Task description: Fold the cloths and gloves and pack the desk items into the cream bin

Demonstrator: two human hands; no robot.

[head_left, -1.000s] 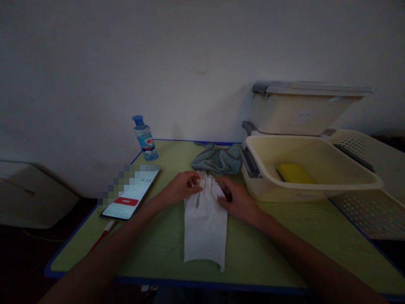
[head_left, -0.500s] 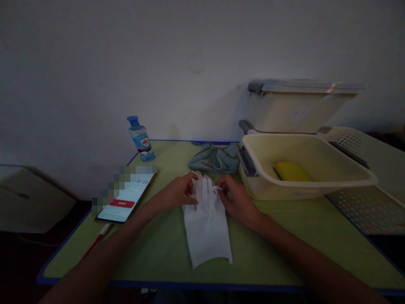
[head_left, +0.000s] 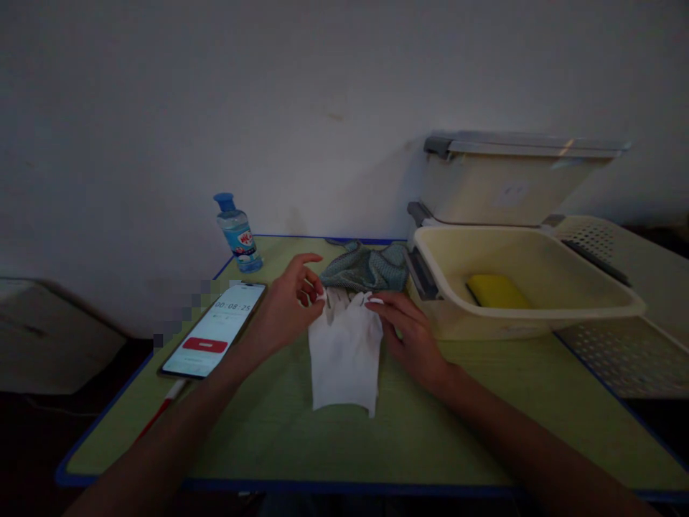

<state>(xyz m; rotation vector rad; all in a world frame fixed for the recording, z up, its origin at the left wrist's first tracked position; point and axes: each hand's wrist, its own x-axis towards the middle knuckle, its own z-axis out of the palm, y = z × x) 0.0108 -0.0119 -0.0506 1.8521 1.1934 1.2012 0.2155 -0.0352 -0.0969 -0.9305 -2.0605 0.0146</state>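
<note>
A white glove (head_left: 345, 362) hangs or lies over the green table with its cuff toward me and its fingers away from me; whether a second glove is layered with it, I cannot tell. My left hand (head_left: 293, 305) pinches a fingertip on the glove's left side between thumb and fingers, index finger raised. On the opposite side, my right hand (head_left: 409, 330) grips another glove finger near its tip. Just behind the glove lies a crumpled grey-green mesh cloth (head_left: 369, 266).
A cream bin (head_left: 530, 323) with its lid (head_left: 517, 179) raised stands at the right, a yellow sponge (head_left: 498, 291) inside. At the left are a blue bottle (head_left: 240, 233) and a phone (head_left: 209, 334) with a red cable (head_left: 153, 420). The green table (head_left: 463, 445) has a blue edge.
The glove's cuff has moved away from me, up the view. My left hand has shifted left and up with a glove fingertip pinched; my right hand has moved slightly.
</note>
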